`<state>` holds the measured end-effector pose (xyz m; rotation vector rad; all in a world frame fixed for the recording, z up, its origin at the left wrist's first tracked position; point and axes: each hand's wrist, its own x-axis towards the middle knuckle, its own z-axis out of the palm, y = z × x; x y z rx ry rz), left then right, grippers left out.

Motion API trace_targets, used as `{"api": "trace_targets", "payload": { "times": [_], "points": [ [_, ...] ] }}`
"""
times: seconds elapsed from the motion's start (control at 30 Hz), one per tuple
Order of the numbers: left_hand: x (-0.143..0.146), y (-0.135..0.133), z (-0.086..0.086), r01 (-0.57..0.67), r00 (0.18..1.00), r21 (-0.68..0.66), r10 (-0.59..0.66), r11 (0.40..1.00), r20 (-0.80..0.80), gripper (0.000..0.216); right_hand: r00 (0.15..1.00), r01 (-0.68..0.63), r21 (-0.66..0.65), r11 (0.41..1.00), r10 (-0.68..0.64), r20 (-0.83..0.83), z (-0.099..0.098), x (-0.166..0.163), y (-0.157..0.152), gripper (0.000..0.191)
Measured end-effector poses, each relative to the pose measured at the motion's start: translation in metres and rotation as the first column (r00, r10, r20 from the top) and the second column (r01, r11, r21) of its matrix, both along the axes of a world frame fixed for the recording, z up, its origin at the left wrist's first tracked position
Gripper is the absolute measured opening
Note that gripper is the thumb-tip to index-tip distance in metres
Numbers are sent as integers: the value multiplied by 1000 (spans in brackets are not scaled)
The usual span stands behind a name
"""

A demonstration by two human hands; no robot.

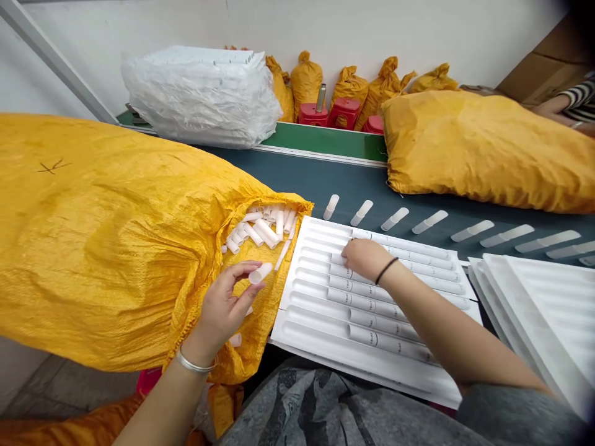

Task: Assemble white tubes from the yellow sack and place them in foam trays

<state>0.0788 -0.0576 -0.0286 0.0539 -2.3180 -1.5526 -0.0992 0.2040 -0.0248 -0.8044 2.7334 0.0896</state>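
Note:
Between the fingertips and thumb of my left hand is a short, hollow white plastic tube, held near the mouth of a yellow woven sack. More loose white tubes lie inside that mouth. My right hand reaches over a white molded tray with long grooves. Its curled fingers pinch at the left end of a white tube in one groove; the fingertips partly hide it. Rows of printed white tubes lie end to end in the grooves, and the right forearm covers some of them.
A line of white tubes stands on the dark conveyor belt. Stacked white trays are at right. Behind sit a plastic-wrapped tray stack, a full yellow sack and red stools. A person's striped sleeve shows far right.

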Motion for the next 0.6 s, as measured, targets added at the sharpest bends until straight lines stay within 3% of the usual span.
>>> {"api": "trace_targets", "payload": {
  "times": [0.07, 0.13, 0.23, 0.27, 0.33, 0.4, 0.5, 0.6],
  "points": [
    [-2, 14, 4, 44, 996, 158, -32, 986, -81, 25, 998, -47, -18, 999, 47, -38, -3, 14, 8, 10],
    [-6, 27, 9, 50, 995, 350, -14, 936, -103, 25, 994, -54, -41, 998, 50, -98, -1, 23, 12, 12],
    [-15, 40, 13, -35, 998, 670, 63, 741, -17, 27, 993, -46, -273, 961, 14, -116, 8, 38, 17, 23],
    [-17, 42, 14, -78, 996, 741, 79, 667, 35, 28, 997, -56, -410, 910, 28, -73, 12, 45, 17, 23],
    [-21, 47, 14, -151, 988, 809, 76, 569, 132, 32, 992, -66, -664, 745, 122, 38, 19, 62, 15, 24],
    [-23, 50, 13, -170, 984, 828, 41, 534, 175, 35, 976, -56, -781, 622, 199, 88, 23, 77, 11, 25],
    [-20, 51, 14, -155, 985, 831, 23, 534, 169, 37, 979, -105, -826, 554, 201, 11, 27, 88, 4, 28],
    [-16, 49, 17, -160, 987, 814, 81, 558, 139, 38, 964, -221, -844, 488, 241, -113, 30, 85, 2, 31]
  ]
}}
